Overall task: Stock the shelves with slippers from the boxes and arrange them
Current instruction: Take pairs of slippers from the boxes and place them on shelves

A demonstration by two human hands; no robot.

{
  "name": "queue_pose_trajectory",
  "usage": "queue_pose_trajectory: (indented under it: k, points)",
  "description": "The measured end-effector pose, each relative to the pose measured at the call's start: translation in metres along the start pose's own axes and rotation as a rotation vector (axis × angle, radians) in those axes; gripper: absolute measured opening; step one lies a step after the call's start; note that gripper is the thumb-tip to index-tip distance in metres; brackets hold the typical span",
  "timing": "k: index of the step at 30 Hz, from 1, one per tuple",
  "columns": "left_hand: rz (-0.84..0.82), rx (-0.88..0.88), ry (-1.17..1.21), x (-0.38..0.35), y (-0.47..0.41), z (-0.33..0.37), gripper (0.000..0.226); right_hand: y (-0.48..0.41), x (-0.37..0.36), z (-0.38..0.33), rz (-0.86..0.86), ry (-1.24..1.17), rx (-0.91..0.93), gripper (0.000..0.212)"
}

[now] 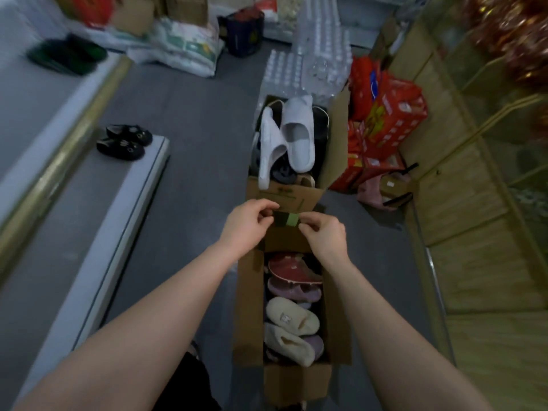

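Both hands meet over the near cardboard box (248, 307), which holds red, purple and cream fluffy slippers (292, 318). My left hand (250, 223) and my right hand (324, 234) each pinch one end of a small dark and green item (287, 219); what it is I cannot tell. Beyond stands a second open box (335, 155) with a pair of pale grey slippers (292, 134) on top of darker ones. A black pair (124, 142) sits on the low grey shelf (89, 232) at left. A dark green pair (66, 56) lies on the upper shelf.
Packs of water bottles (311, 54) stand behind the far box. Red cartons (388, 114) and a pink bag (382, 188) are at right, next to a wooden shelving unit (462, 203). White sacks (184, 46) lie at the back. Grey floor runs between the shelf and the boxes.
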State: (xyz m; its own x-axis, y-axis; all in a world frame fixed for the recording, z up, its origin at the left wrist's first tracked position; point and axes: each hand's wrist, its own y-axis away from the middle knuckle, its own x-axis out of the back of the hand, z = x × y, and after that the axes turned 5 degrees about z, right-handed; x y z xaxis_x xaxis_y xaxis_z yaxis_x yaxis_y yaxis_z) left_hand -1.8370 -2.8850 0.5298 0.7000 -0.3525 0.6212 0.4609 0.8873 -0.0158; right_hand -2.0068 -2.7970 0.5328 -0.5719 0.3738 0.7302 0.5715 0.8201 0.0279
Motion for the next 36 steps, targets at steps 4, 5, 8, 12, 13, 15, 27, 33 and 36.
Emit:
queue_pose_trajectory:
  k: [4,5,8,12,13,15,27,33,36]
  points:
    - [-0.041,-0.043,-0.033,0.058,-0.047,-0.024,0.031,-0.027,-0.032,-0.054,0.048,0.002,-0.041,0.024]
    - [-0.06,-0.05,-0.036,0.07,-0.057,-0.029,0.031,-0.033,-0.039,-0.066,0.066,0.009,-0.049,0.024]
    - [-0.105,-0.076,-0.048,0.1,-0.086,-0.042,0.031,-0.051,-0.052,-0.098,0.114,-0.001,-0.061,0.023]
    - [-0.094,-0.107,-0.031,0.118,-0.117,-0.053,0.031,-0.074,-0.066,-0.123,0.139,-0.057,-0.107,0.024]
    - [-0.098,-0.113,-0.026,0.119,-0.124,-0.055,0.031,-0.08,-0.068,-0.126,0.142,-0.074,-0.124,0.024]
    - [-0.109,-0.123,-0.028,0.117,-0.139,-0.059,0.031,-0.093,-0.069,-0.131,0.147,-0.112,-0.166,0.025]
    - [-0.207,-0.144,-0.074,0.087,-0.274,-0.058,0.031,-0.215,-0.086,-0.105,0.207,-0.191,-0.554,0.03]
    - [-0.23,-0.124,-0.138,0.069,-0.345,-0.051,0.033,-0.274,-0.096,-0.091,0.026,-0.248,-0.816,0.04]
    - [-0.289,-0.114,-0.196,0.059,-0.368,-0.056,0.037,-0.293,-0.108,-0.084,-0.068,-0.295,-0.954,0.045]
